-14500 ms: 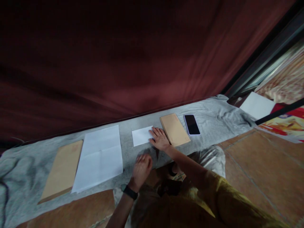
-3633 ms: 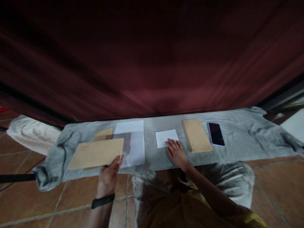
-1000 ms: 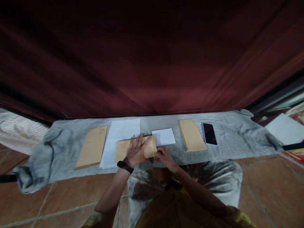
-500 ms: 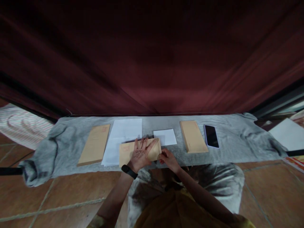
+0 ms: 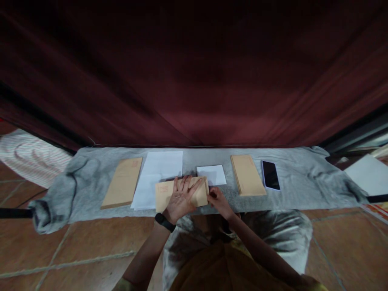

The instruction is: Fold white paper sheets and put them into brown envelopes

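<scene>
Near the centre is a tan envelope (image 5: 165, 196) with faint red print at its left end, set among plain white sheets (image 5: 160, 167) to the left, a small plain white card (image 5: 212, 174) beyond, and tan envelope stacks at left (image 5: 123, 182) and right (image 5: 248, 176), the left one marked in red. All sit on soft grey cloth (image 5: 303, 178), as does a phone (image 5: 270, 176) with a black screen and pale purple edge. Around them are a dark red curtain (image 5: 212, 101), orange-brown floor tiles (image 5: 106, 238) with pale joints, white fabric (image 5: 34, 159) striped pinkish at far left, and, nearest, a black wristband (image 5: 164, 222) and mustard-brown shirt (image 5: 209, 266)
</scene>
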`<move>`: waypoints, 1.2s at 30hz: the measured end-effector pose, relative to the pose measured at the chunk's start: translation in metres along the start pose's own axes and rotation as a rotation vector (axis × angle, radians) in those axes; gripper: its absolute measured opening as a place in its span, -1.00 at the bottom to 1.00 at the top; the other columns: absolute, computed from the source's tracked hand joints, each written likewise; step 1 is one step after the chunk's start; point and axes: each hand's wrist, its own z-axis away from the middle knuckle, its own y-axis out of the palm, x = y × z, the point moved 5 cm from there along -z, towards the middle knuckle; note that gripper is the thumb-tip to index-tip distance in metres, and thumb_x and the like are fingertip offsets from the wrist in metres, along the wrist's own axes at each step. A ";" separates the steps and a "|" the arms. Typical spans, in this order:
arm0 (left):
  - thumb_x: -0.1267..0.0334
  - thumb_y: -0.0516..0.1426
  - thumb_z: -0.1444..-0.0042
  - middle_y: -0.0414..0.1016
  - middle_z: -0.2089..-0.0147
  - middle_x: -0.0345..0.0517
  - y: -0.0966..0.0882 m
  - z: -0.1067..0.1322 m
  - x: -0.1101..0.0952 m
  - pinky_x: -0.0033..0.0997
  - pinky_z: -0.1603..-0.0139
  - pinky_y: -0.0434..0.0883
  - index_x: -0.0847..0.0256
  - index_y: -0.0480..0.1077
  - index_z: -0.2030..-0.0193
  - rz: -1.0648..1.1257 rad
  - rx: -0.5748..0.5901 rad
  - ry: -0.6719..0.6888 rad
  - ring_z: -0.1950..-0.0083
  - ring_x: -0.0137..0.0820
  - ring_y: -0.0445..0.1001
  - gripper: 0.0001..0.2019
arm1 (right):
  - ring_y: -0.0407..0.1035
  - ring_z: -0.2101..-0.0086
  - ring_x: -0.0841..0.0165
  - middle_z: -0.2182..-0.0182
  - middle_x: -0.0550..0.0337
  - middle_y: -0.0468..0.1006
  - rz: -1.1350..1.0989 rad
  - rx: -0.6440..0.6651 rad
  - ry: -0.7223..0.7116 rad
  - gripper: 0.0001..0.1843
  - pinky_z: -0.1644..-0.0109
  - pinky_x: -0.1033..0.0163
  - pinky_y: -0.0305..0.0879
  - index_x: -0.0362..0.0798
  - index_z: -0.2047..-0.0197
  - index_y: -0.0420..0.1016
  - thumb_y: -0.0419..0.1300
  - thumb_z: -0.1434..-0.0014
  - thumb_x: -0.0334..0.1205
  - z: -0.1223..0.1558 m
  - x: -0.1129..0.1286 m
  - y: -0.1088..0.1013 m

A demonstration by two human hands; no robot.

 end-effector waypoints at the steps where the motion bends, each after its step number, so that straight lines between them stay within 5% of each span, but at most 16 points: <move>1: -0.05 0.36 0.17 0.08 -0.48 0.18 0.002 0.002 0.000 0.23 -0.46 -0.17 -0.02 -0.11 -0.51 0.008 0.000 0.001 -0.48 0.08 0.06 0.13 | 0.31 0.48 0.36 0.50 0.36 0.37 0.073 -0.062 -0.050 -0.75 0.40 0.28 0.25 0.05 0.27 0.25 0.22 -0.07 -0.05 0.001 0.003 -0.003; 4: -0.05 0.35 0.17 0.06 -0.49 0.21 0.010 0.006 0.002 0.21 -0.46 -0.16 0.04 -0.10 -0.51 0.035 0.001 0.000 -0.48 0.09 0.04 0.13 | 0.32 0.42 0.34 0.46 0.35 0.36 0.313 -0.133 -0.165 -0.80 0.29 0.27 0.26 0.04 0.22 0.31 0.21 -0.07 -0.20 0.003 0.015 -0.007; 7: -0.04 0.35 0.17 0.06 -0.48 0.23 0.018 0.007 0.005 0.22 -0.46 -0.13 0.07 -0.10 -0.51 0.056 0.009 -0.004 -0.48 0.09 0.04 0.13 | 0.36 0.34 0.33 0.38 0.27 0.44 0.480 -0.023 -0.224 -0.93 0.19 0.26 0.26 0.03 0.29 0.39 0.16 -0.11 -0.33 0.003 0.025 -0.003; 10: -0.02 0.36 0.18 0.09 -0.47 0.23 0.023 0.006 0.004 0.23 -0.45 -0.11 0.07 -0.08 -0.51 0.059 0.021 -0.002 -0.47 0.10 0.06 0.13 | 0.42 0.26 0.30 0.26 0.18 0.53 0.499 0.062 -0.205 -0.82 0.12 0.25 0.28 0.06 0.27 0.51 0.10 -0.19 -0.37 0.002 0.030 -0.001; 16: -0.01 0.36 0.17 0.11 -0.46 0.25 0.027 0.006 -0.002 0.23 -0.44 -0.06 0.10 -0.08 -0.51 0.061 0.026 0.032 -0.46 0.11 0.09 0.12 | 0.43 0.28 0.27 0.34 0.20 0.57 0.032 0.104 0.087 -0.92 0.10 0.19 0.35 0.03 0.33 0.54 0.21 -0.12 -0.20 -0.002 0.022 0.000; 19: 0.00 0.36 0.17 0.10 -0.46 0.28 0.027 0.007 -0.005 0.21 -0.44 -0.04 0.12 -0.08 -0.51 0.062 0.028 0.047 -0.47 0.11 0.08 0.12 | 0.46 0.30 0.28 0.37 0.19 0.54 -0.276 0.177 0.257 -0.72 0.12 0.17 0.38 -0.02 0.25 0.50 0.25 -0.08 0.00 0.000 0.019 0.006; 24: 0.09 0.34 0.15 0.15 -0.44 0.26 0.029 0.009 -0.010 0.20 -0.43 -0.01 0.11 -0.08 -0.51 0.068 0.061 0.072 -0.45 0.09 0.12 0.09 | 0.46 0.41 0.28 0.44 0.12 0.55 -0.413 0.363 0.417 -0.64 0.26 0.20 0.38 -0.05 0.28 0.49 0.22 -0.09 0.09 0.001 0.022 0.019; 30: 0.24 0.26 0.13 0.08 -0.48 0.24 0.033 0.005 -0.014 0.15 -0.42 0.02 0.13 -0.06 -0.50 0.063 0.051 0.106 -0.44 0.08 0.15 0.02 | 0.53 0.28 0.18 0.39 0.09 0.59 -0.513 0.390 0.407 -0.58 0.17 0.14 0.43 -0.02 0.20 0.51 0.27 -0.12 0.18 -0.008 0.029 0.027; 36: 0.11 0.30 0.16 0.04 -0.50 0.27 0.040 0.005 -0.014 0.16 -0.43 0.02 0.17 -0.09 -0.51 0.093 0.094 0.101 -0.44 0.11 0.14 0.08 | 0.52 0.27 0.17 0.36 0.10 0.60 -0.475 0.455 0.394 -0.57 0.23 0.16 0.42 0.00 0.17 0.51 0.24 -0.15 0.20 -0.010 0.037 0.026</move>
